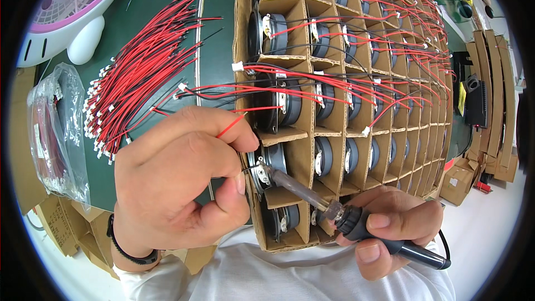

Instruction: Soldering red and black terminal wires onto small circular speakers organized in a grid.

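My left hand (181, 170) is closed, pinching a thin two-strand wire. Its black strand (250, 169) runs to the terminal of a round speaker (277, 158), while the red strand (230, 127) sticks up between my fingers. In my right hand (390, 228) is a soldering iron (304, 194), gripped by its black handle, with its tip at that same terminal beside the black strand. The speaker sits in one cell of a cardboard divider box (287, 132). Cells farther back hold speakers with red and black wires attached; several nearby speakers have none visible.
A heap of red and black wires with white connectors (150, 69) lies on the green table (220, 0). Left of it are a clear plastic bag of wires (58, 134) and a pink-and-white fan (83, 17). A black box-shaped device (476, 100) stands at the far right.
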`<act>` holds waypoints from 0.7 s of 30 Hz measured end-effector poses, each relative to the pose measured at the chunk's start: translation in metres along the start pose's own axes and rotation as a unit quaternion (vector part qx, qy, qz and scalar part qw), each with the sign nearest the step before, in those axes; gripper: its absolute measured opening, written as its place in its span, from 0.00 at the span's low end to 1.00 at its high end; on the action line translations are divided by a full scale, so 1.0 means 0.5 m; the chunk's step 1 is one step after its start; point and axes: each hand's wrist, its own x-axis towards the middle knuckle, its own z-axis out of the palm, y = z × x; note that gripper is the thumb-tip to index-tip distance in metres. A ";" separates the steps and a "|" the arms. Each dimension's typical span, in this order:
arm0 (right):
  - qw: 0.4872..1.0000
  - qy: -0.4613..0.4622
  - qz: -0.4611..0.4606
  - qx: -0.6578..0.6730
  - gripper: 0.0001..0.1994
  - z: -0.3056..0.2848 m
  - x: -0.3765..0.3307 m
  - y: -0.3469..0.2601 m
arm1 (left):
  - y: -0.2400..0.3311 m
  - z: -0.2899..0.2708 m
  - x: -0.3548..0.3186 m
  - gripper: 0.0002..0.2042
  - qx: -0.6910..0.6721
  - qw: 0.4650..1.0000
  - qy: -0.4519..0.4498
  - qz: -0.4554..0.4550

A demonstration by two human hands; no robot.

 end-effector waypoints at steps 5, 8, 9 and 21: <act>0.993 -0.103 -0.038 -0.053 0.18 -0.025 0.017 0.007 | -0.001 0.001 0.000 0.06 -0.008 1.000 0.006 0.001; 0.990 -0.109 -0.049 -0.076 0.18 -0.026 0.019 0.004 | -0.001 0.000 -0.001 0.06 -0.010 1.000 0.004 0.001; 0.989 -0.109 -0.053 -0.082 0.18 -0.024 0.019 0.004 | -0.001 0.000 -0.001 0.06 -0.001 1.000 0.004 0.006; 0.992 -0.053 -0.067 -0.095 0.18 -0.004 0.011 0.005 | 0.002 0.000 -0.002 0.07 0.006 1.000 0.002 0.001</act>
